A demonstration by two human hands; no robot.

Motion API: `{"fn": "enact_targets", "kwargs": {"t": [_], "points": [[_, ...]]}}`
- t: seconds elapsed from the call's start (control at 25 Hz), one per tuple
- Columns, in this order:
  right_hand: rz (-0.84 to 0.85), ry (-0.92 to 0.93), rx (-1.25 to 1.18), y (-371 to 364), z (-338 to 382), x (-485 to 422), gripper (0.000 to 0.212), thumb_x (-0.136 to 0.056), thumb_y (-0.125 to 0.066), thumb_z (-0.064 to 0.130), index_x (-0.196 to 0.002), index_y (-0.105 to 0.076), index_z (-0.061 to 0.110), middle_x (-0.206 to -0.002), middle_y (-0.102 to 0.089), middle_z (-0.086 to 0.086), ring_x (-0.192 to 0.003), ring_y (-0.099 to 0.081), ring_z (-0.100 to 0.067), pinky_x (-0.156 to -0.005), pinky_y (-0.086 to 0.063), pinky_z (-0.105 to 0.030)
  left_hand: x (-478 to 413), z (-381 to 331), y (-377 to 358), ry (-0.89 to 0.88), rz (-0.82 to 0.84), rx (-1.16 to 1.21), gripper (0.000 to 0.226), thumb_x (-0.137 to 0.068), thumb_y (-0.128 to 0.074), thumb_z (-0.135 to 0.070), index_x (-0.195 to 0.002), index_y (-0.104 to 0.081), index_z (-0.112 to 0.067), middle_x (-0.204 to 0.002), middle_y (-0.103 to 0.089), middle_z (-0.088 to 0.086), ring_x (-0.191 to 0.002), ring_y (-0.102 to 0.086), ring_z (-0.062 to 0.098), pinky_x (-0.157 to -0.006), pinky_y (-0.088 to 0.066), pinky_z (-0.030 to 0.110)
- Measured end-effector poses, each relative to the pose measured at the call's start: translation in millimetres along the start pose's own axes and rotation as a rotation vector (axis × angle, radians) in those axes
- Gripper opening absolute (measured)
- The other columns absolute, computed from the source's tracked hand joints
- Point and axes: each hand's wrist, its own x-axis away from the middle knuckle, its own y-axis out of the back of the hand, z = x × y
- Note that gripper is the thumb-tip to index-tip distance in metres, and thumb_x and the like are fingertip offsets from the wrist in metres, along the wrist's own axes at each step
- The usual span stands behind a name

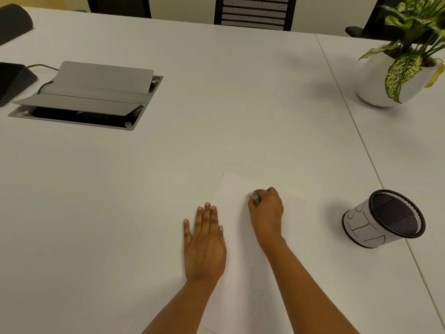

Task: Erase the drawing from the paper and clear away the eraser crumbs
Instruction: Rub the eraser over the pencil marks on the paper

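Note:
A white sheet of paper (243,261) lies on the white table in front of me, its far corner pointing away. My left hand (204,242) rests flat on the paper's left edge, fingers spread. On the upper part of the sheet, my right hand (266,213) is closed around a small grey-white eraser (254,197), pressing it to the paper. A few tiny dark crumbs or faint marks (227,229) dot the paper between my hands. No clear drawing is visible.
A mesh pen cup (382,219) wrapped in drawn-on paper stands to the right. A potted plant (395,68) sits at the far right. An open grey cable box (84,95) is set in the table at the far left. Chairs line the far edge.

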Motion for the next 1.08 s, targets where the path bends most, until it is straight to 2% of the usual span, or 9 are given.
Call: {"fn": "enact_targets", "kwargs": {"t": [0.2,0.32,0.44,0.52,0.64,0.72,0.88,1.0,1.08], "points": [[0.136,0.177,-0.013,-16,8,24,0.013,-0.089,-0.05,0.005,-0.088,-0.063,-0.001,-0.082,-0.044,-0.002,-0.072,-0.043,-0.012,-0.058,-0.034,-0.008,-1,0,1,0.013,-0.019,-0.016,0.06,-0.098,-0.002,-0.031,-0.132,-0.045,-0.007,-0.136,-0.05,0.009,-0.126,-0.047,0.024,-0.112,-0.014,0.043],[0.068,0.09,-0.014,9,-13,4,0.015,-0.089,-0.053,0.01,-0.091,-0.063,-0.001,-0.081,-0.045,-0.002,-0.068,-0.043,-0.011,-0.057,-0.035,-0.011,-1,-2,2,0.017,-0.02,-0.022,0.059,-0.098,-0.002,-0.03,-0.132,-0.045,-0.009,-0.136,-0.05,0.008,-0.126,-0.047,0.023,-0.106,-0.03,0.048],[-0.008,-0.01,-0.018,19,-18,-2,0.016,-0.089,-0.052,0.009,-0.09,-0.062,-0.003,-0.078,-0.043,0.0,-0.065,-0.041,-0.008,-0.057,-0.035,-0.005,-2,-3,3,0.001,-0.024,-0.036,0.05,-0.095,-0.014,-0.028,-0.131,-0.043,-0.008,-0.135,-0.051,0.009,-0.125,-0.048,0.024,-0.102,-0.032,0.051],[0.046,0.045,-0.012,7,-7,17,0.015,-0.089,-0.051,0.007,-0.089,-0.062,-0.003,-0.077,-0.042,0.001,-0.067,-0.041,-0.009,-0.06,-0.034,-0.001,-2,-2,2,-0.009,-0.02,-0.033,0.05,-0.094,-0.018,-0.028,-0.132,-0.042,-0.008,-0.135,-0.05,0.009,-0.125,-0.047,0.024,-0.105,-0.032,0.048],[0.148,0.196,-0.008,-2,-6,44,0.013,-0.088,-0.053,0.006,-0.087,-0.064,0.0,-0.073,-0.041,0.003,-0.064,-0.042,-0.008,-0.058,-0.033,-0.004,-2,-1,2,-0.01,0.009,-0.035,0.057,-0.098,-0.004,-0.03,-0.132,-0.043,-0.006,-0.136,-0.049,0.01,-0.126,-0.046,0.025,-0.108,-0.021,0.046],[0.092,0.142,-0.021,11,-16,28,0.012,-0.087,-0.054,0.006,-0.088,-0.065,-0.001,-0.071,-0.039,0.004,-0.06,-0.039,-0.002,-0.059,-0.034,-0.001,-2,0,2,-0.007,0.013,-0.044,0.061,-0.098,0.0,-0.031,-0.132,-0.044,-0.006,-0.136,-0.049,0.011,-0.126,-0.046,0.026,-0.107,-0.016,0.044],[-0.003,0.009,0.041,25,-24,8,0.016,-0.089,-0.051,0.008,-0.085,-0.062,-0.003,-0.077,-0.042,-0.001,-0.065,-0.041,-0.012,-0.055,-0.03,-0.012,-1,-1,2,-0.008,0.004,-0.04,0.061,-0.098,-0.001,-0.03,-0.131,-0.046,-0.007,-0.136,-0.05,0.01,-0.125,-0.047,0.025,-0.109,-0.027,0.048],[0.112,0.175,0.073,10,-18,32,0.013,-0.087,-0.052,0.003,-0.079,-0.06,-0.004,-0.073,-0.04,0.0,-0.065,-0.042,-0.013,-0.058,-0.034,-0.021,-1,-1,0,-0.003,0.0,-0.028,0.059,-0.098,-0.001,-0.031,-0.132,-0.044,-0.007,-0.135,-0.05,0.01,-0.125,-0.048,0.025,-0.107,-0.029,0.048],[0.152,0.237,0.091,8,-21,24,0.012,-0.087,-0.052,0.006,-0.086,-0.06,-0.003,-0.08,-0.044,-0.003,-0.074,-0.044,-0.017,-0.063,-0.034,-0.023,-2,0,0,-0.014,0.024,-0.033,0.059,-0.098,-0.002,-0.031,-0.132,-0.044,-0.006,-0.135,-0.05,0.01,-0.125,-0.048,0.025,-0.108,-0.028,0.048]]}}
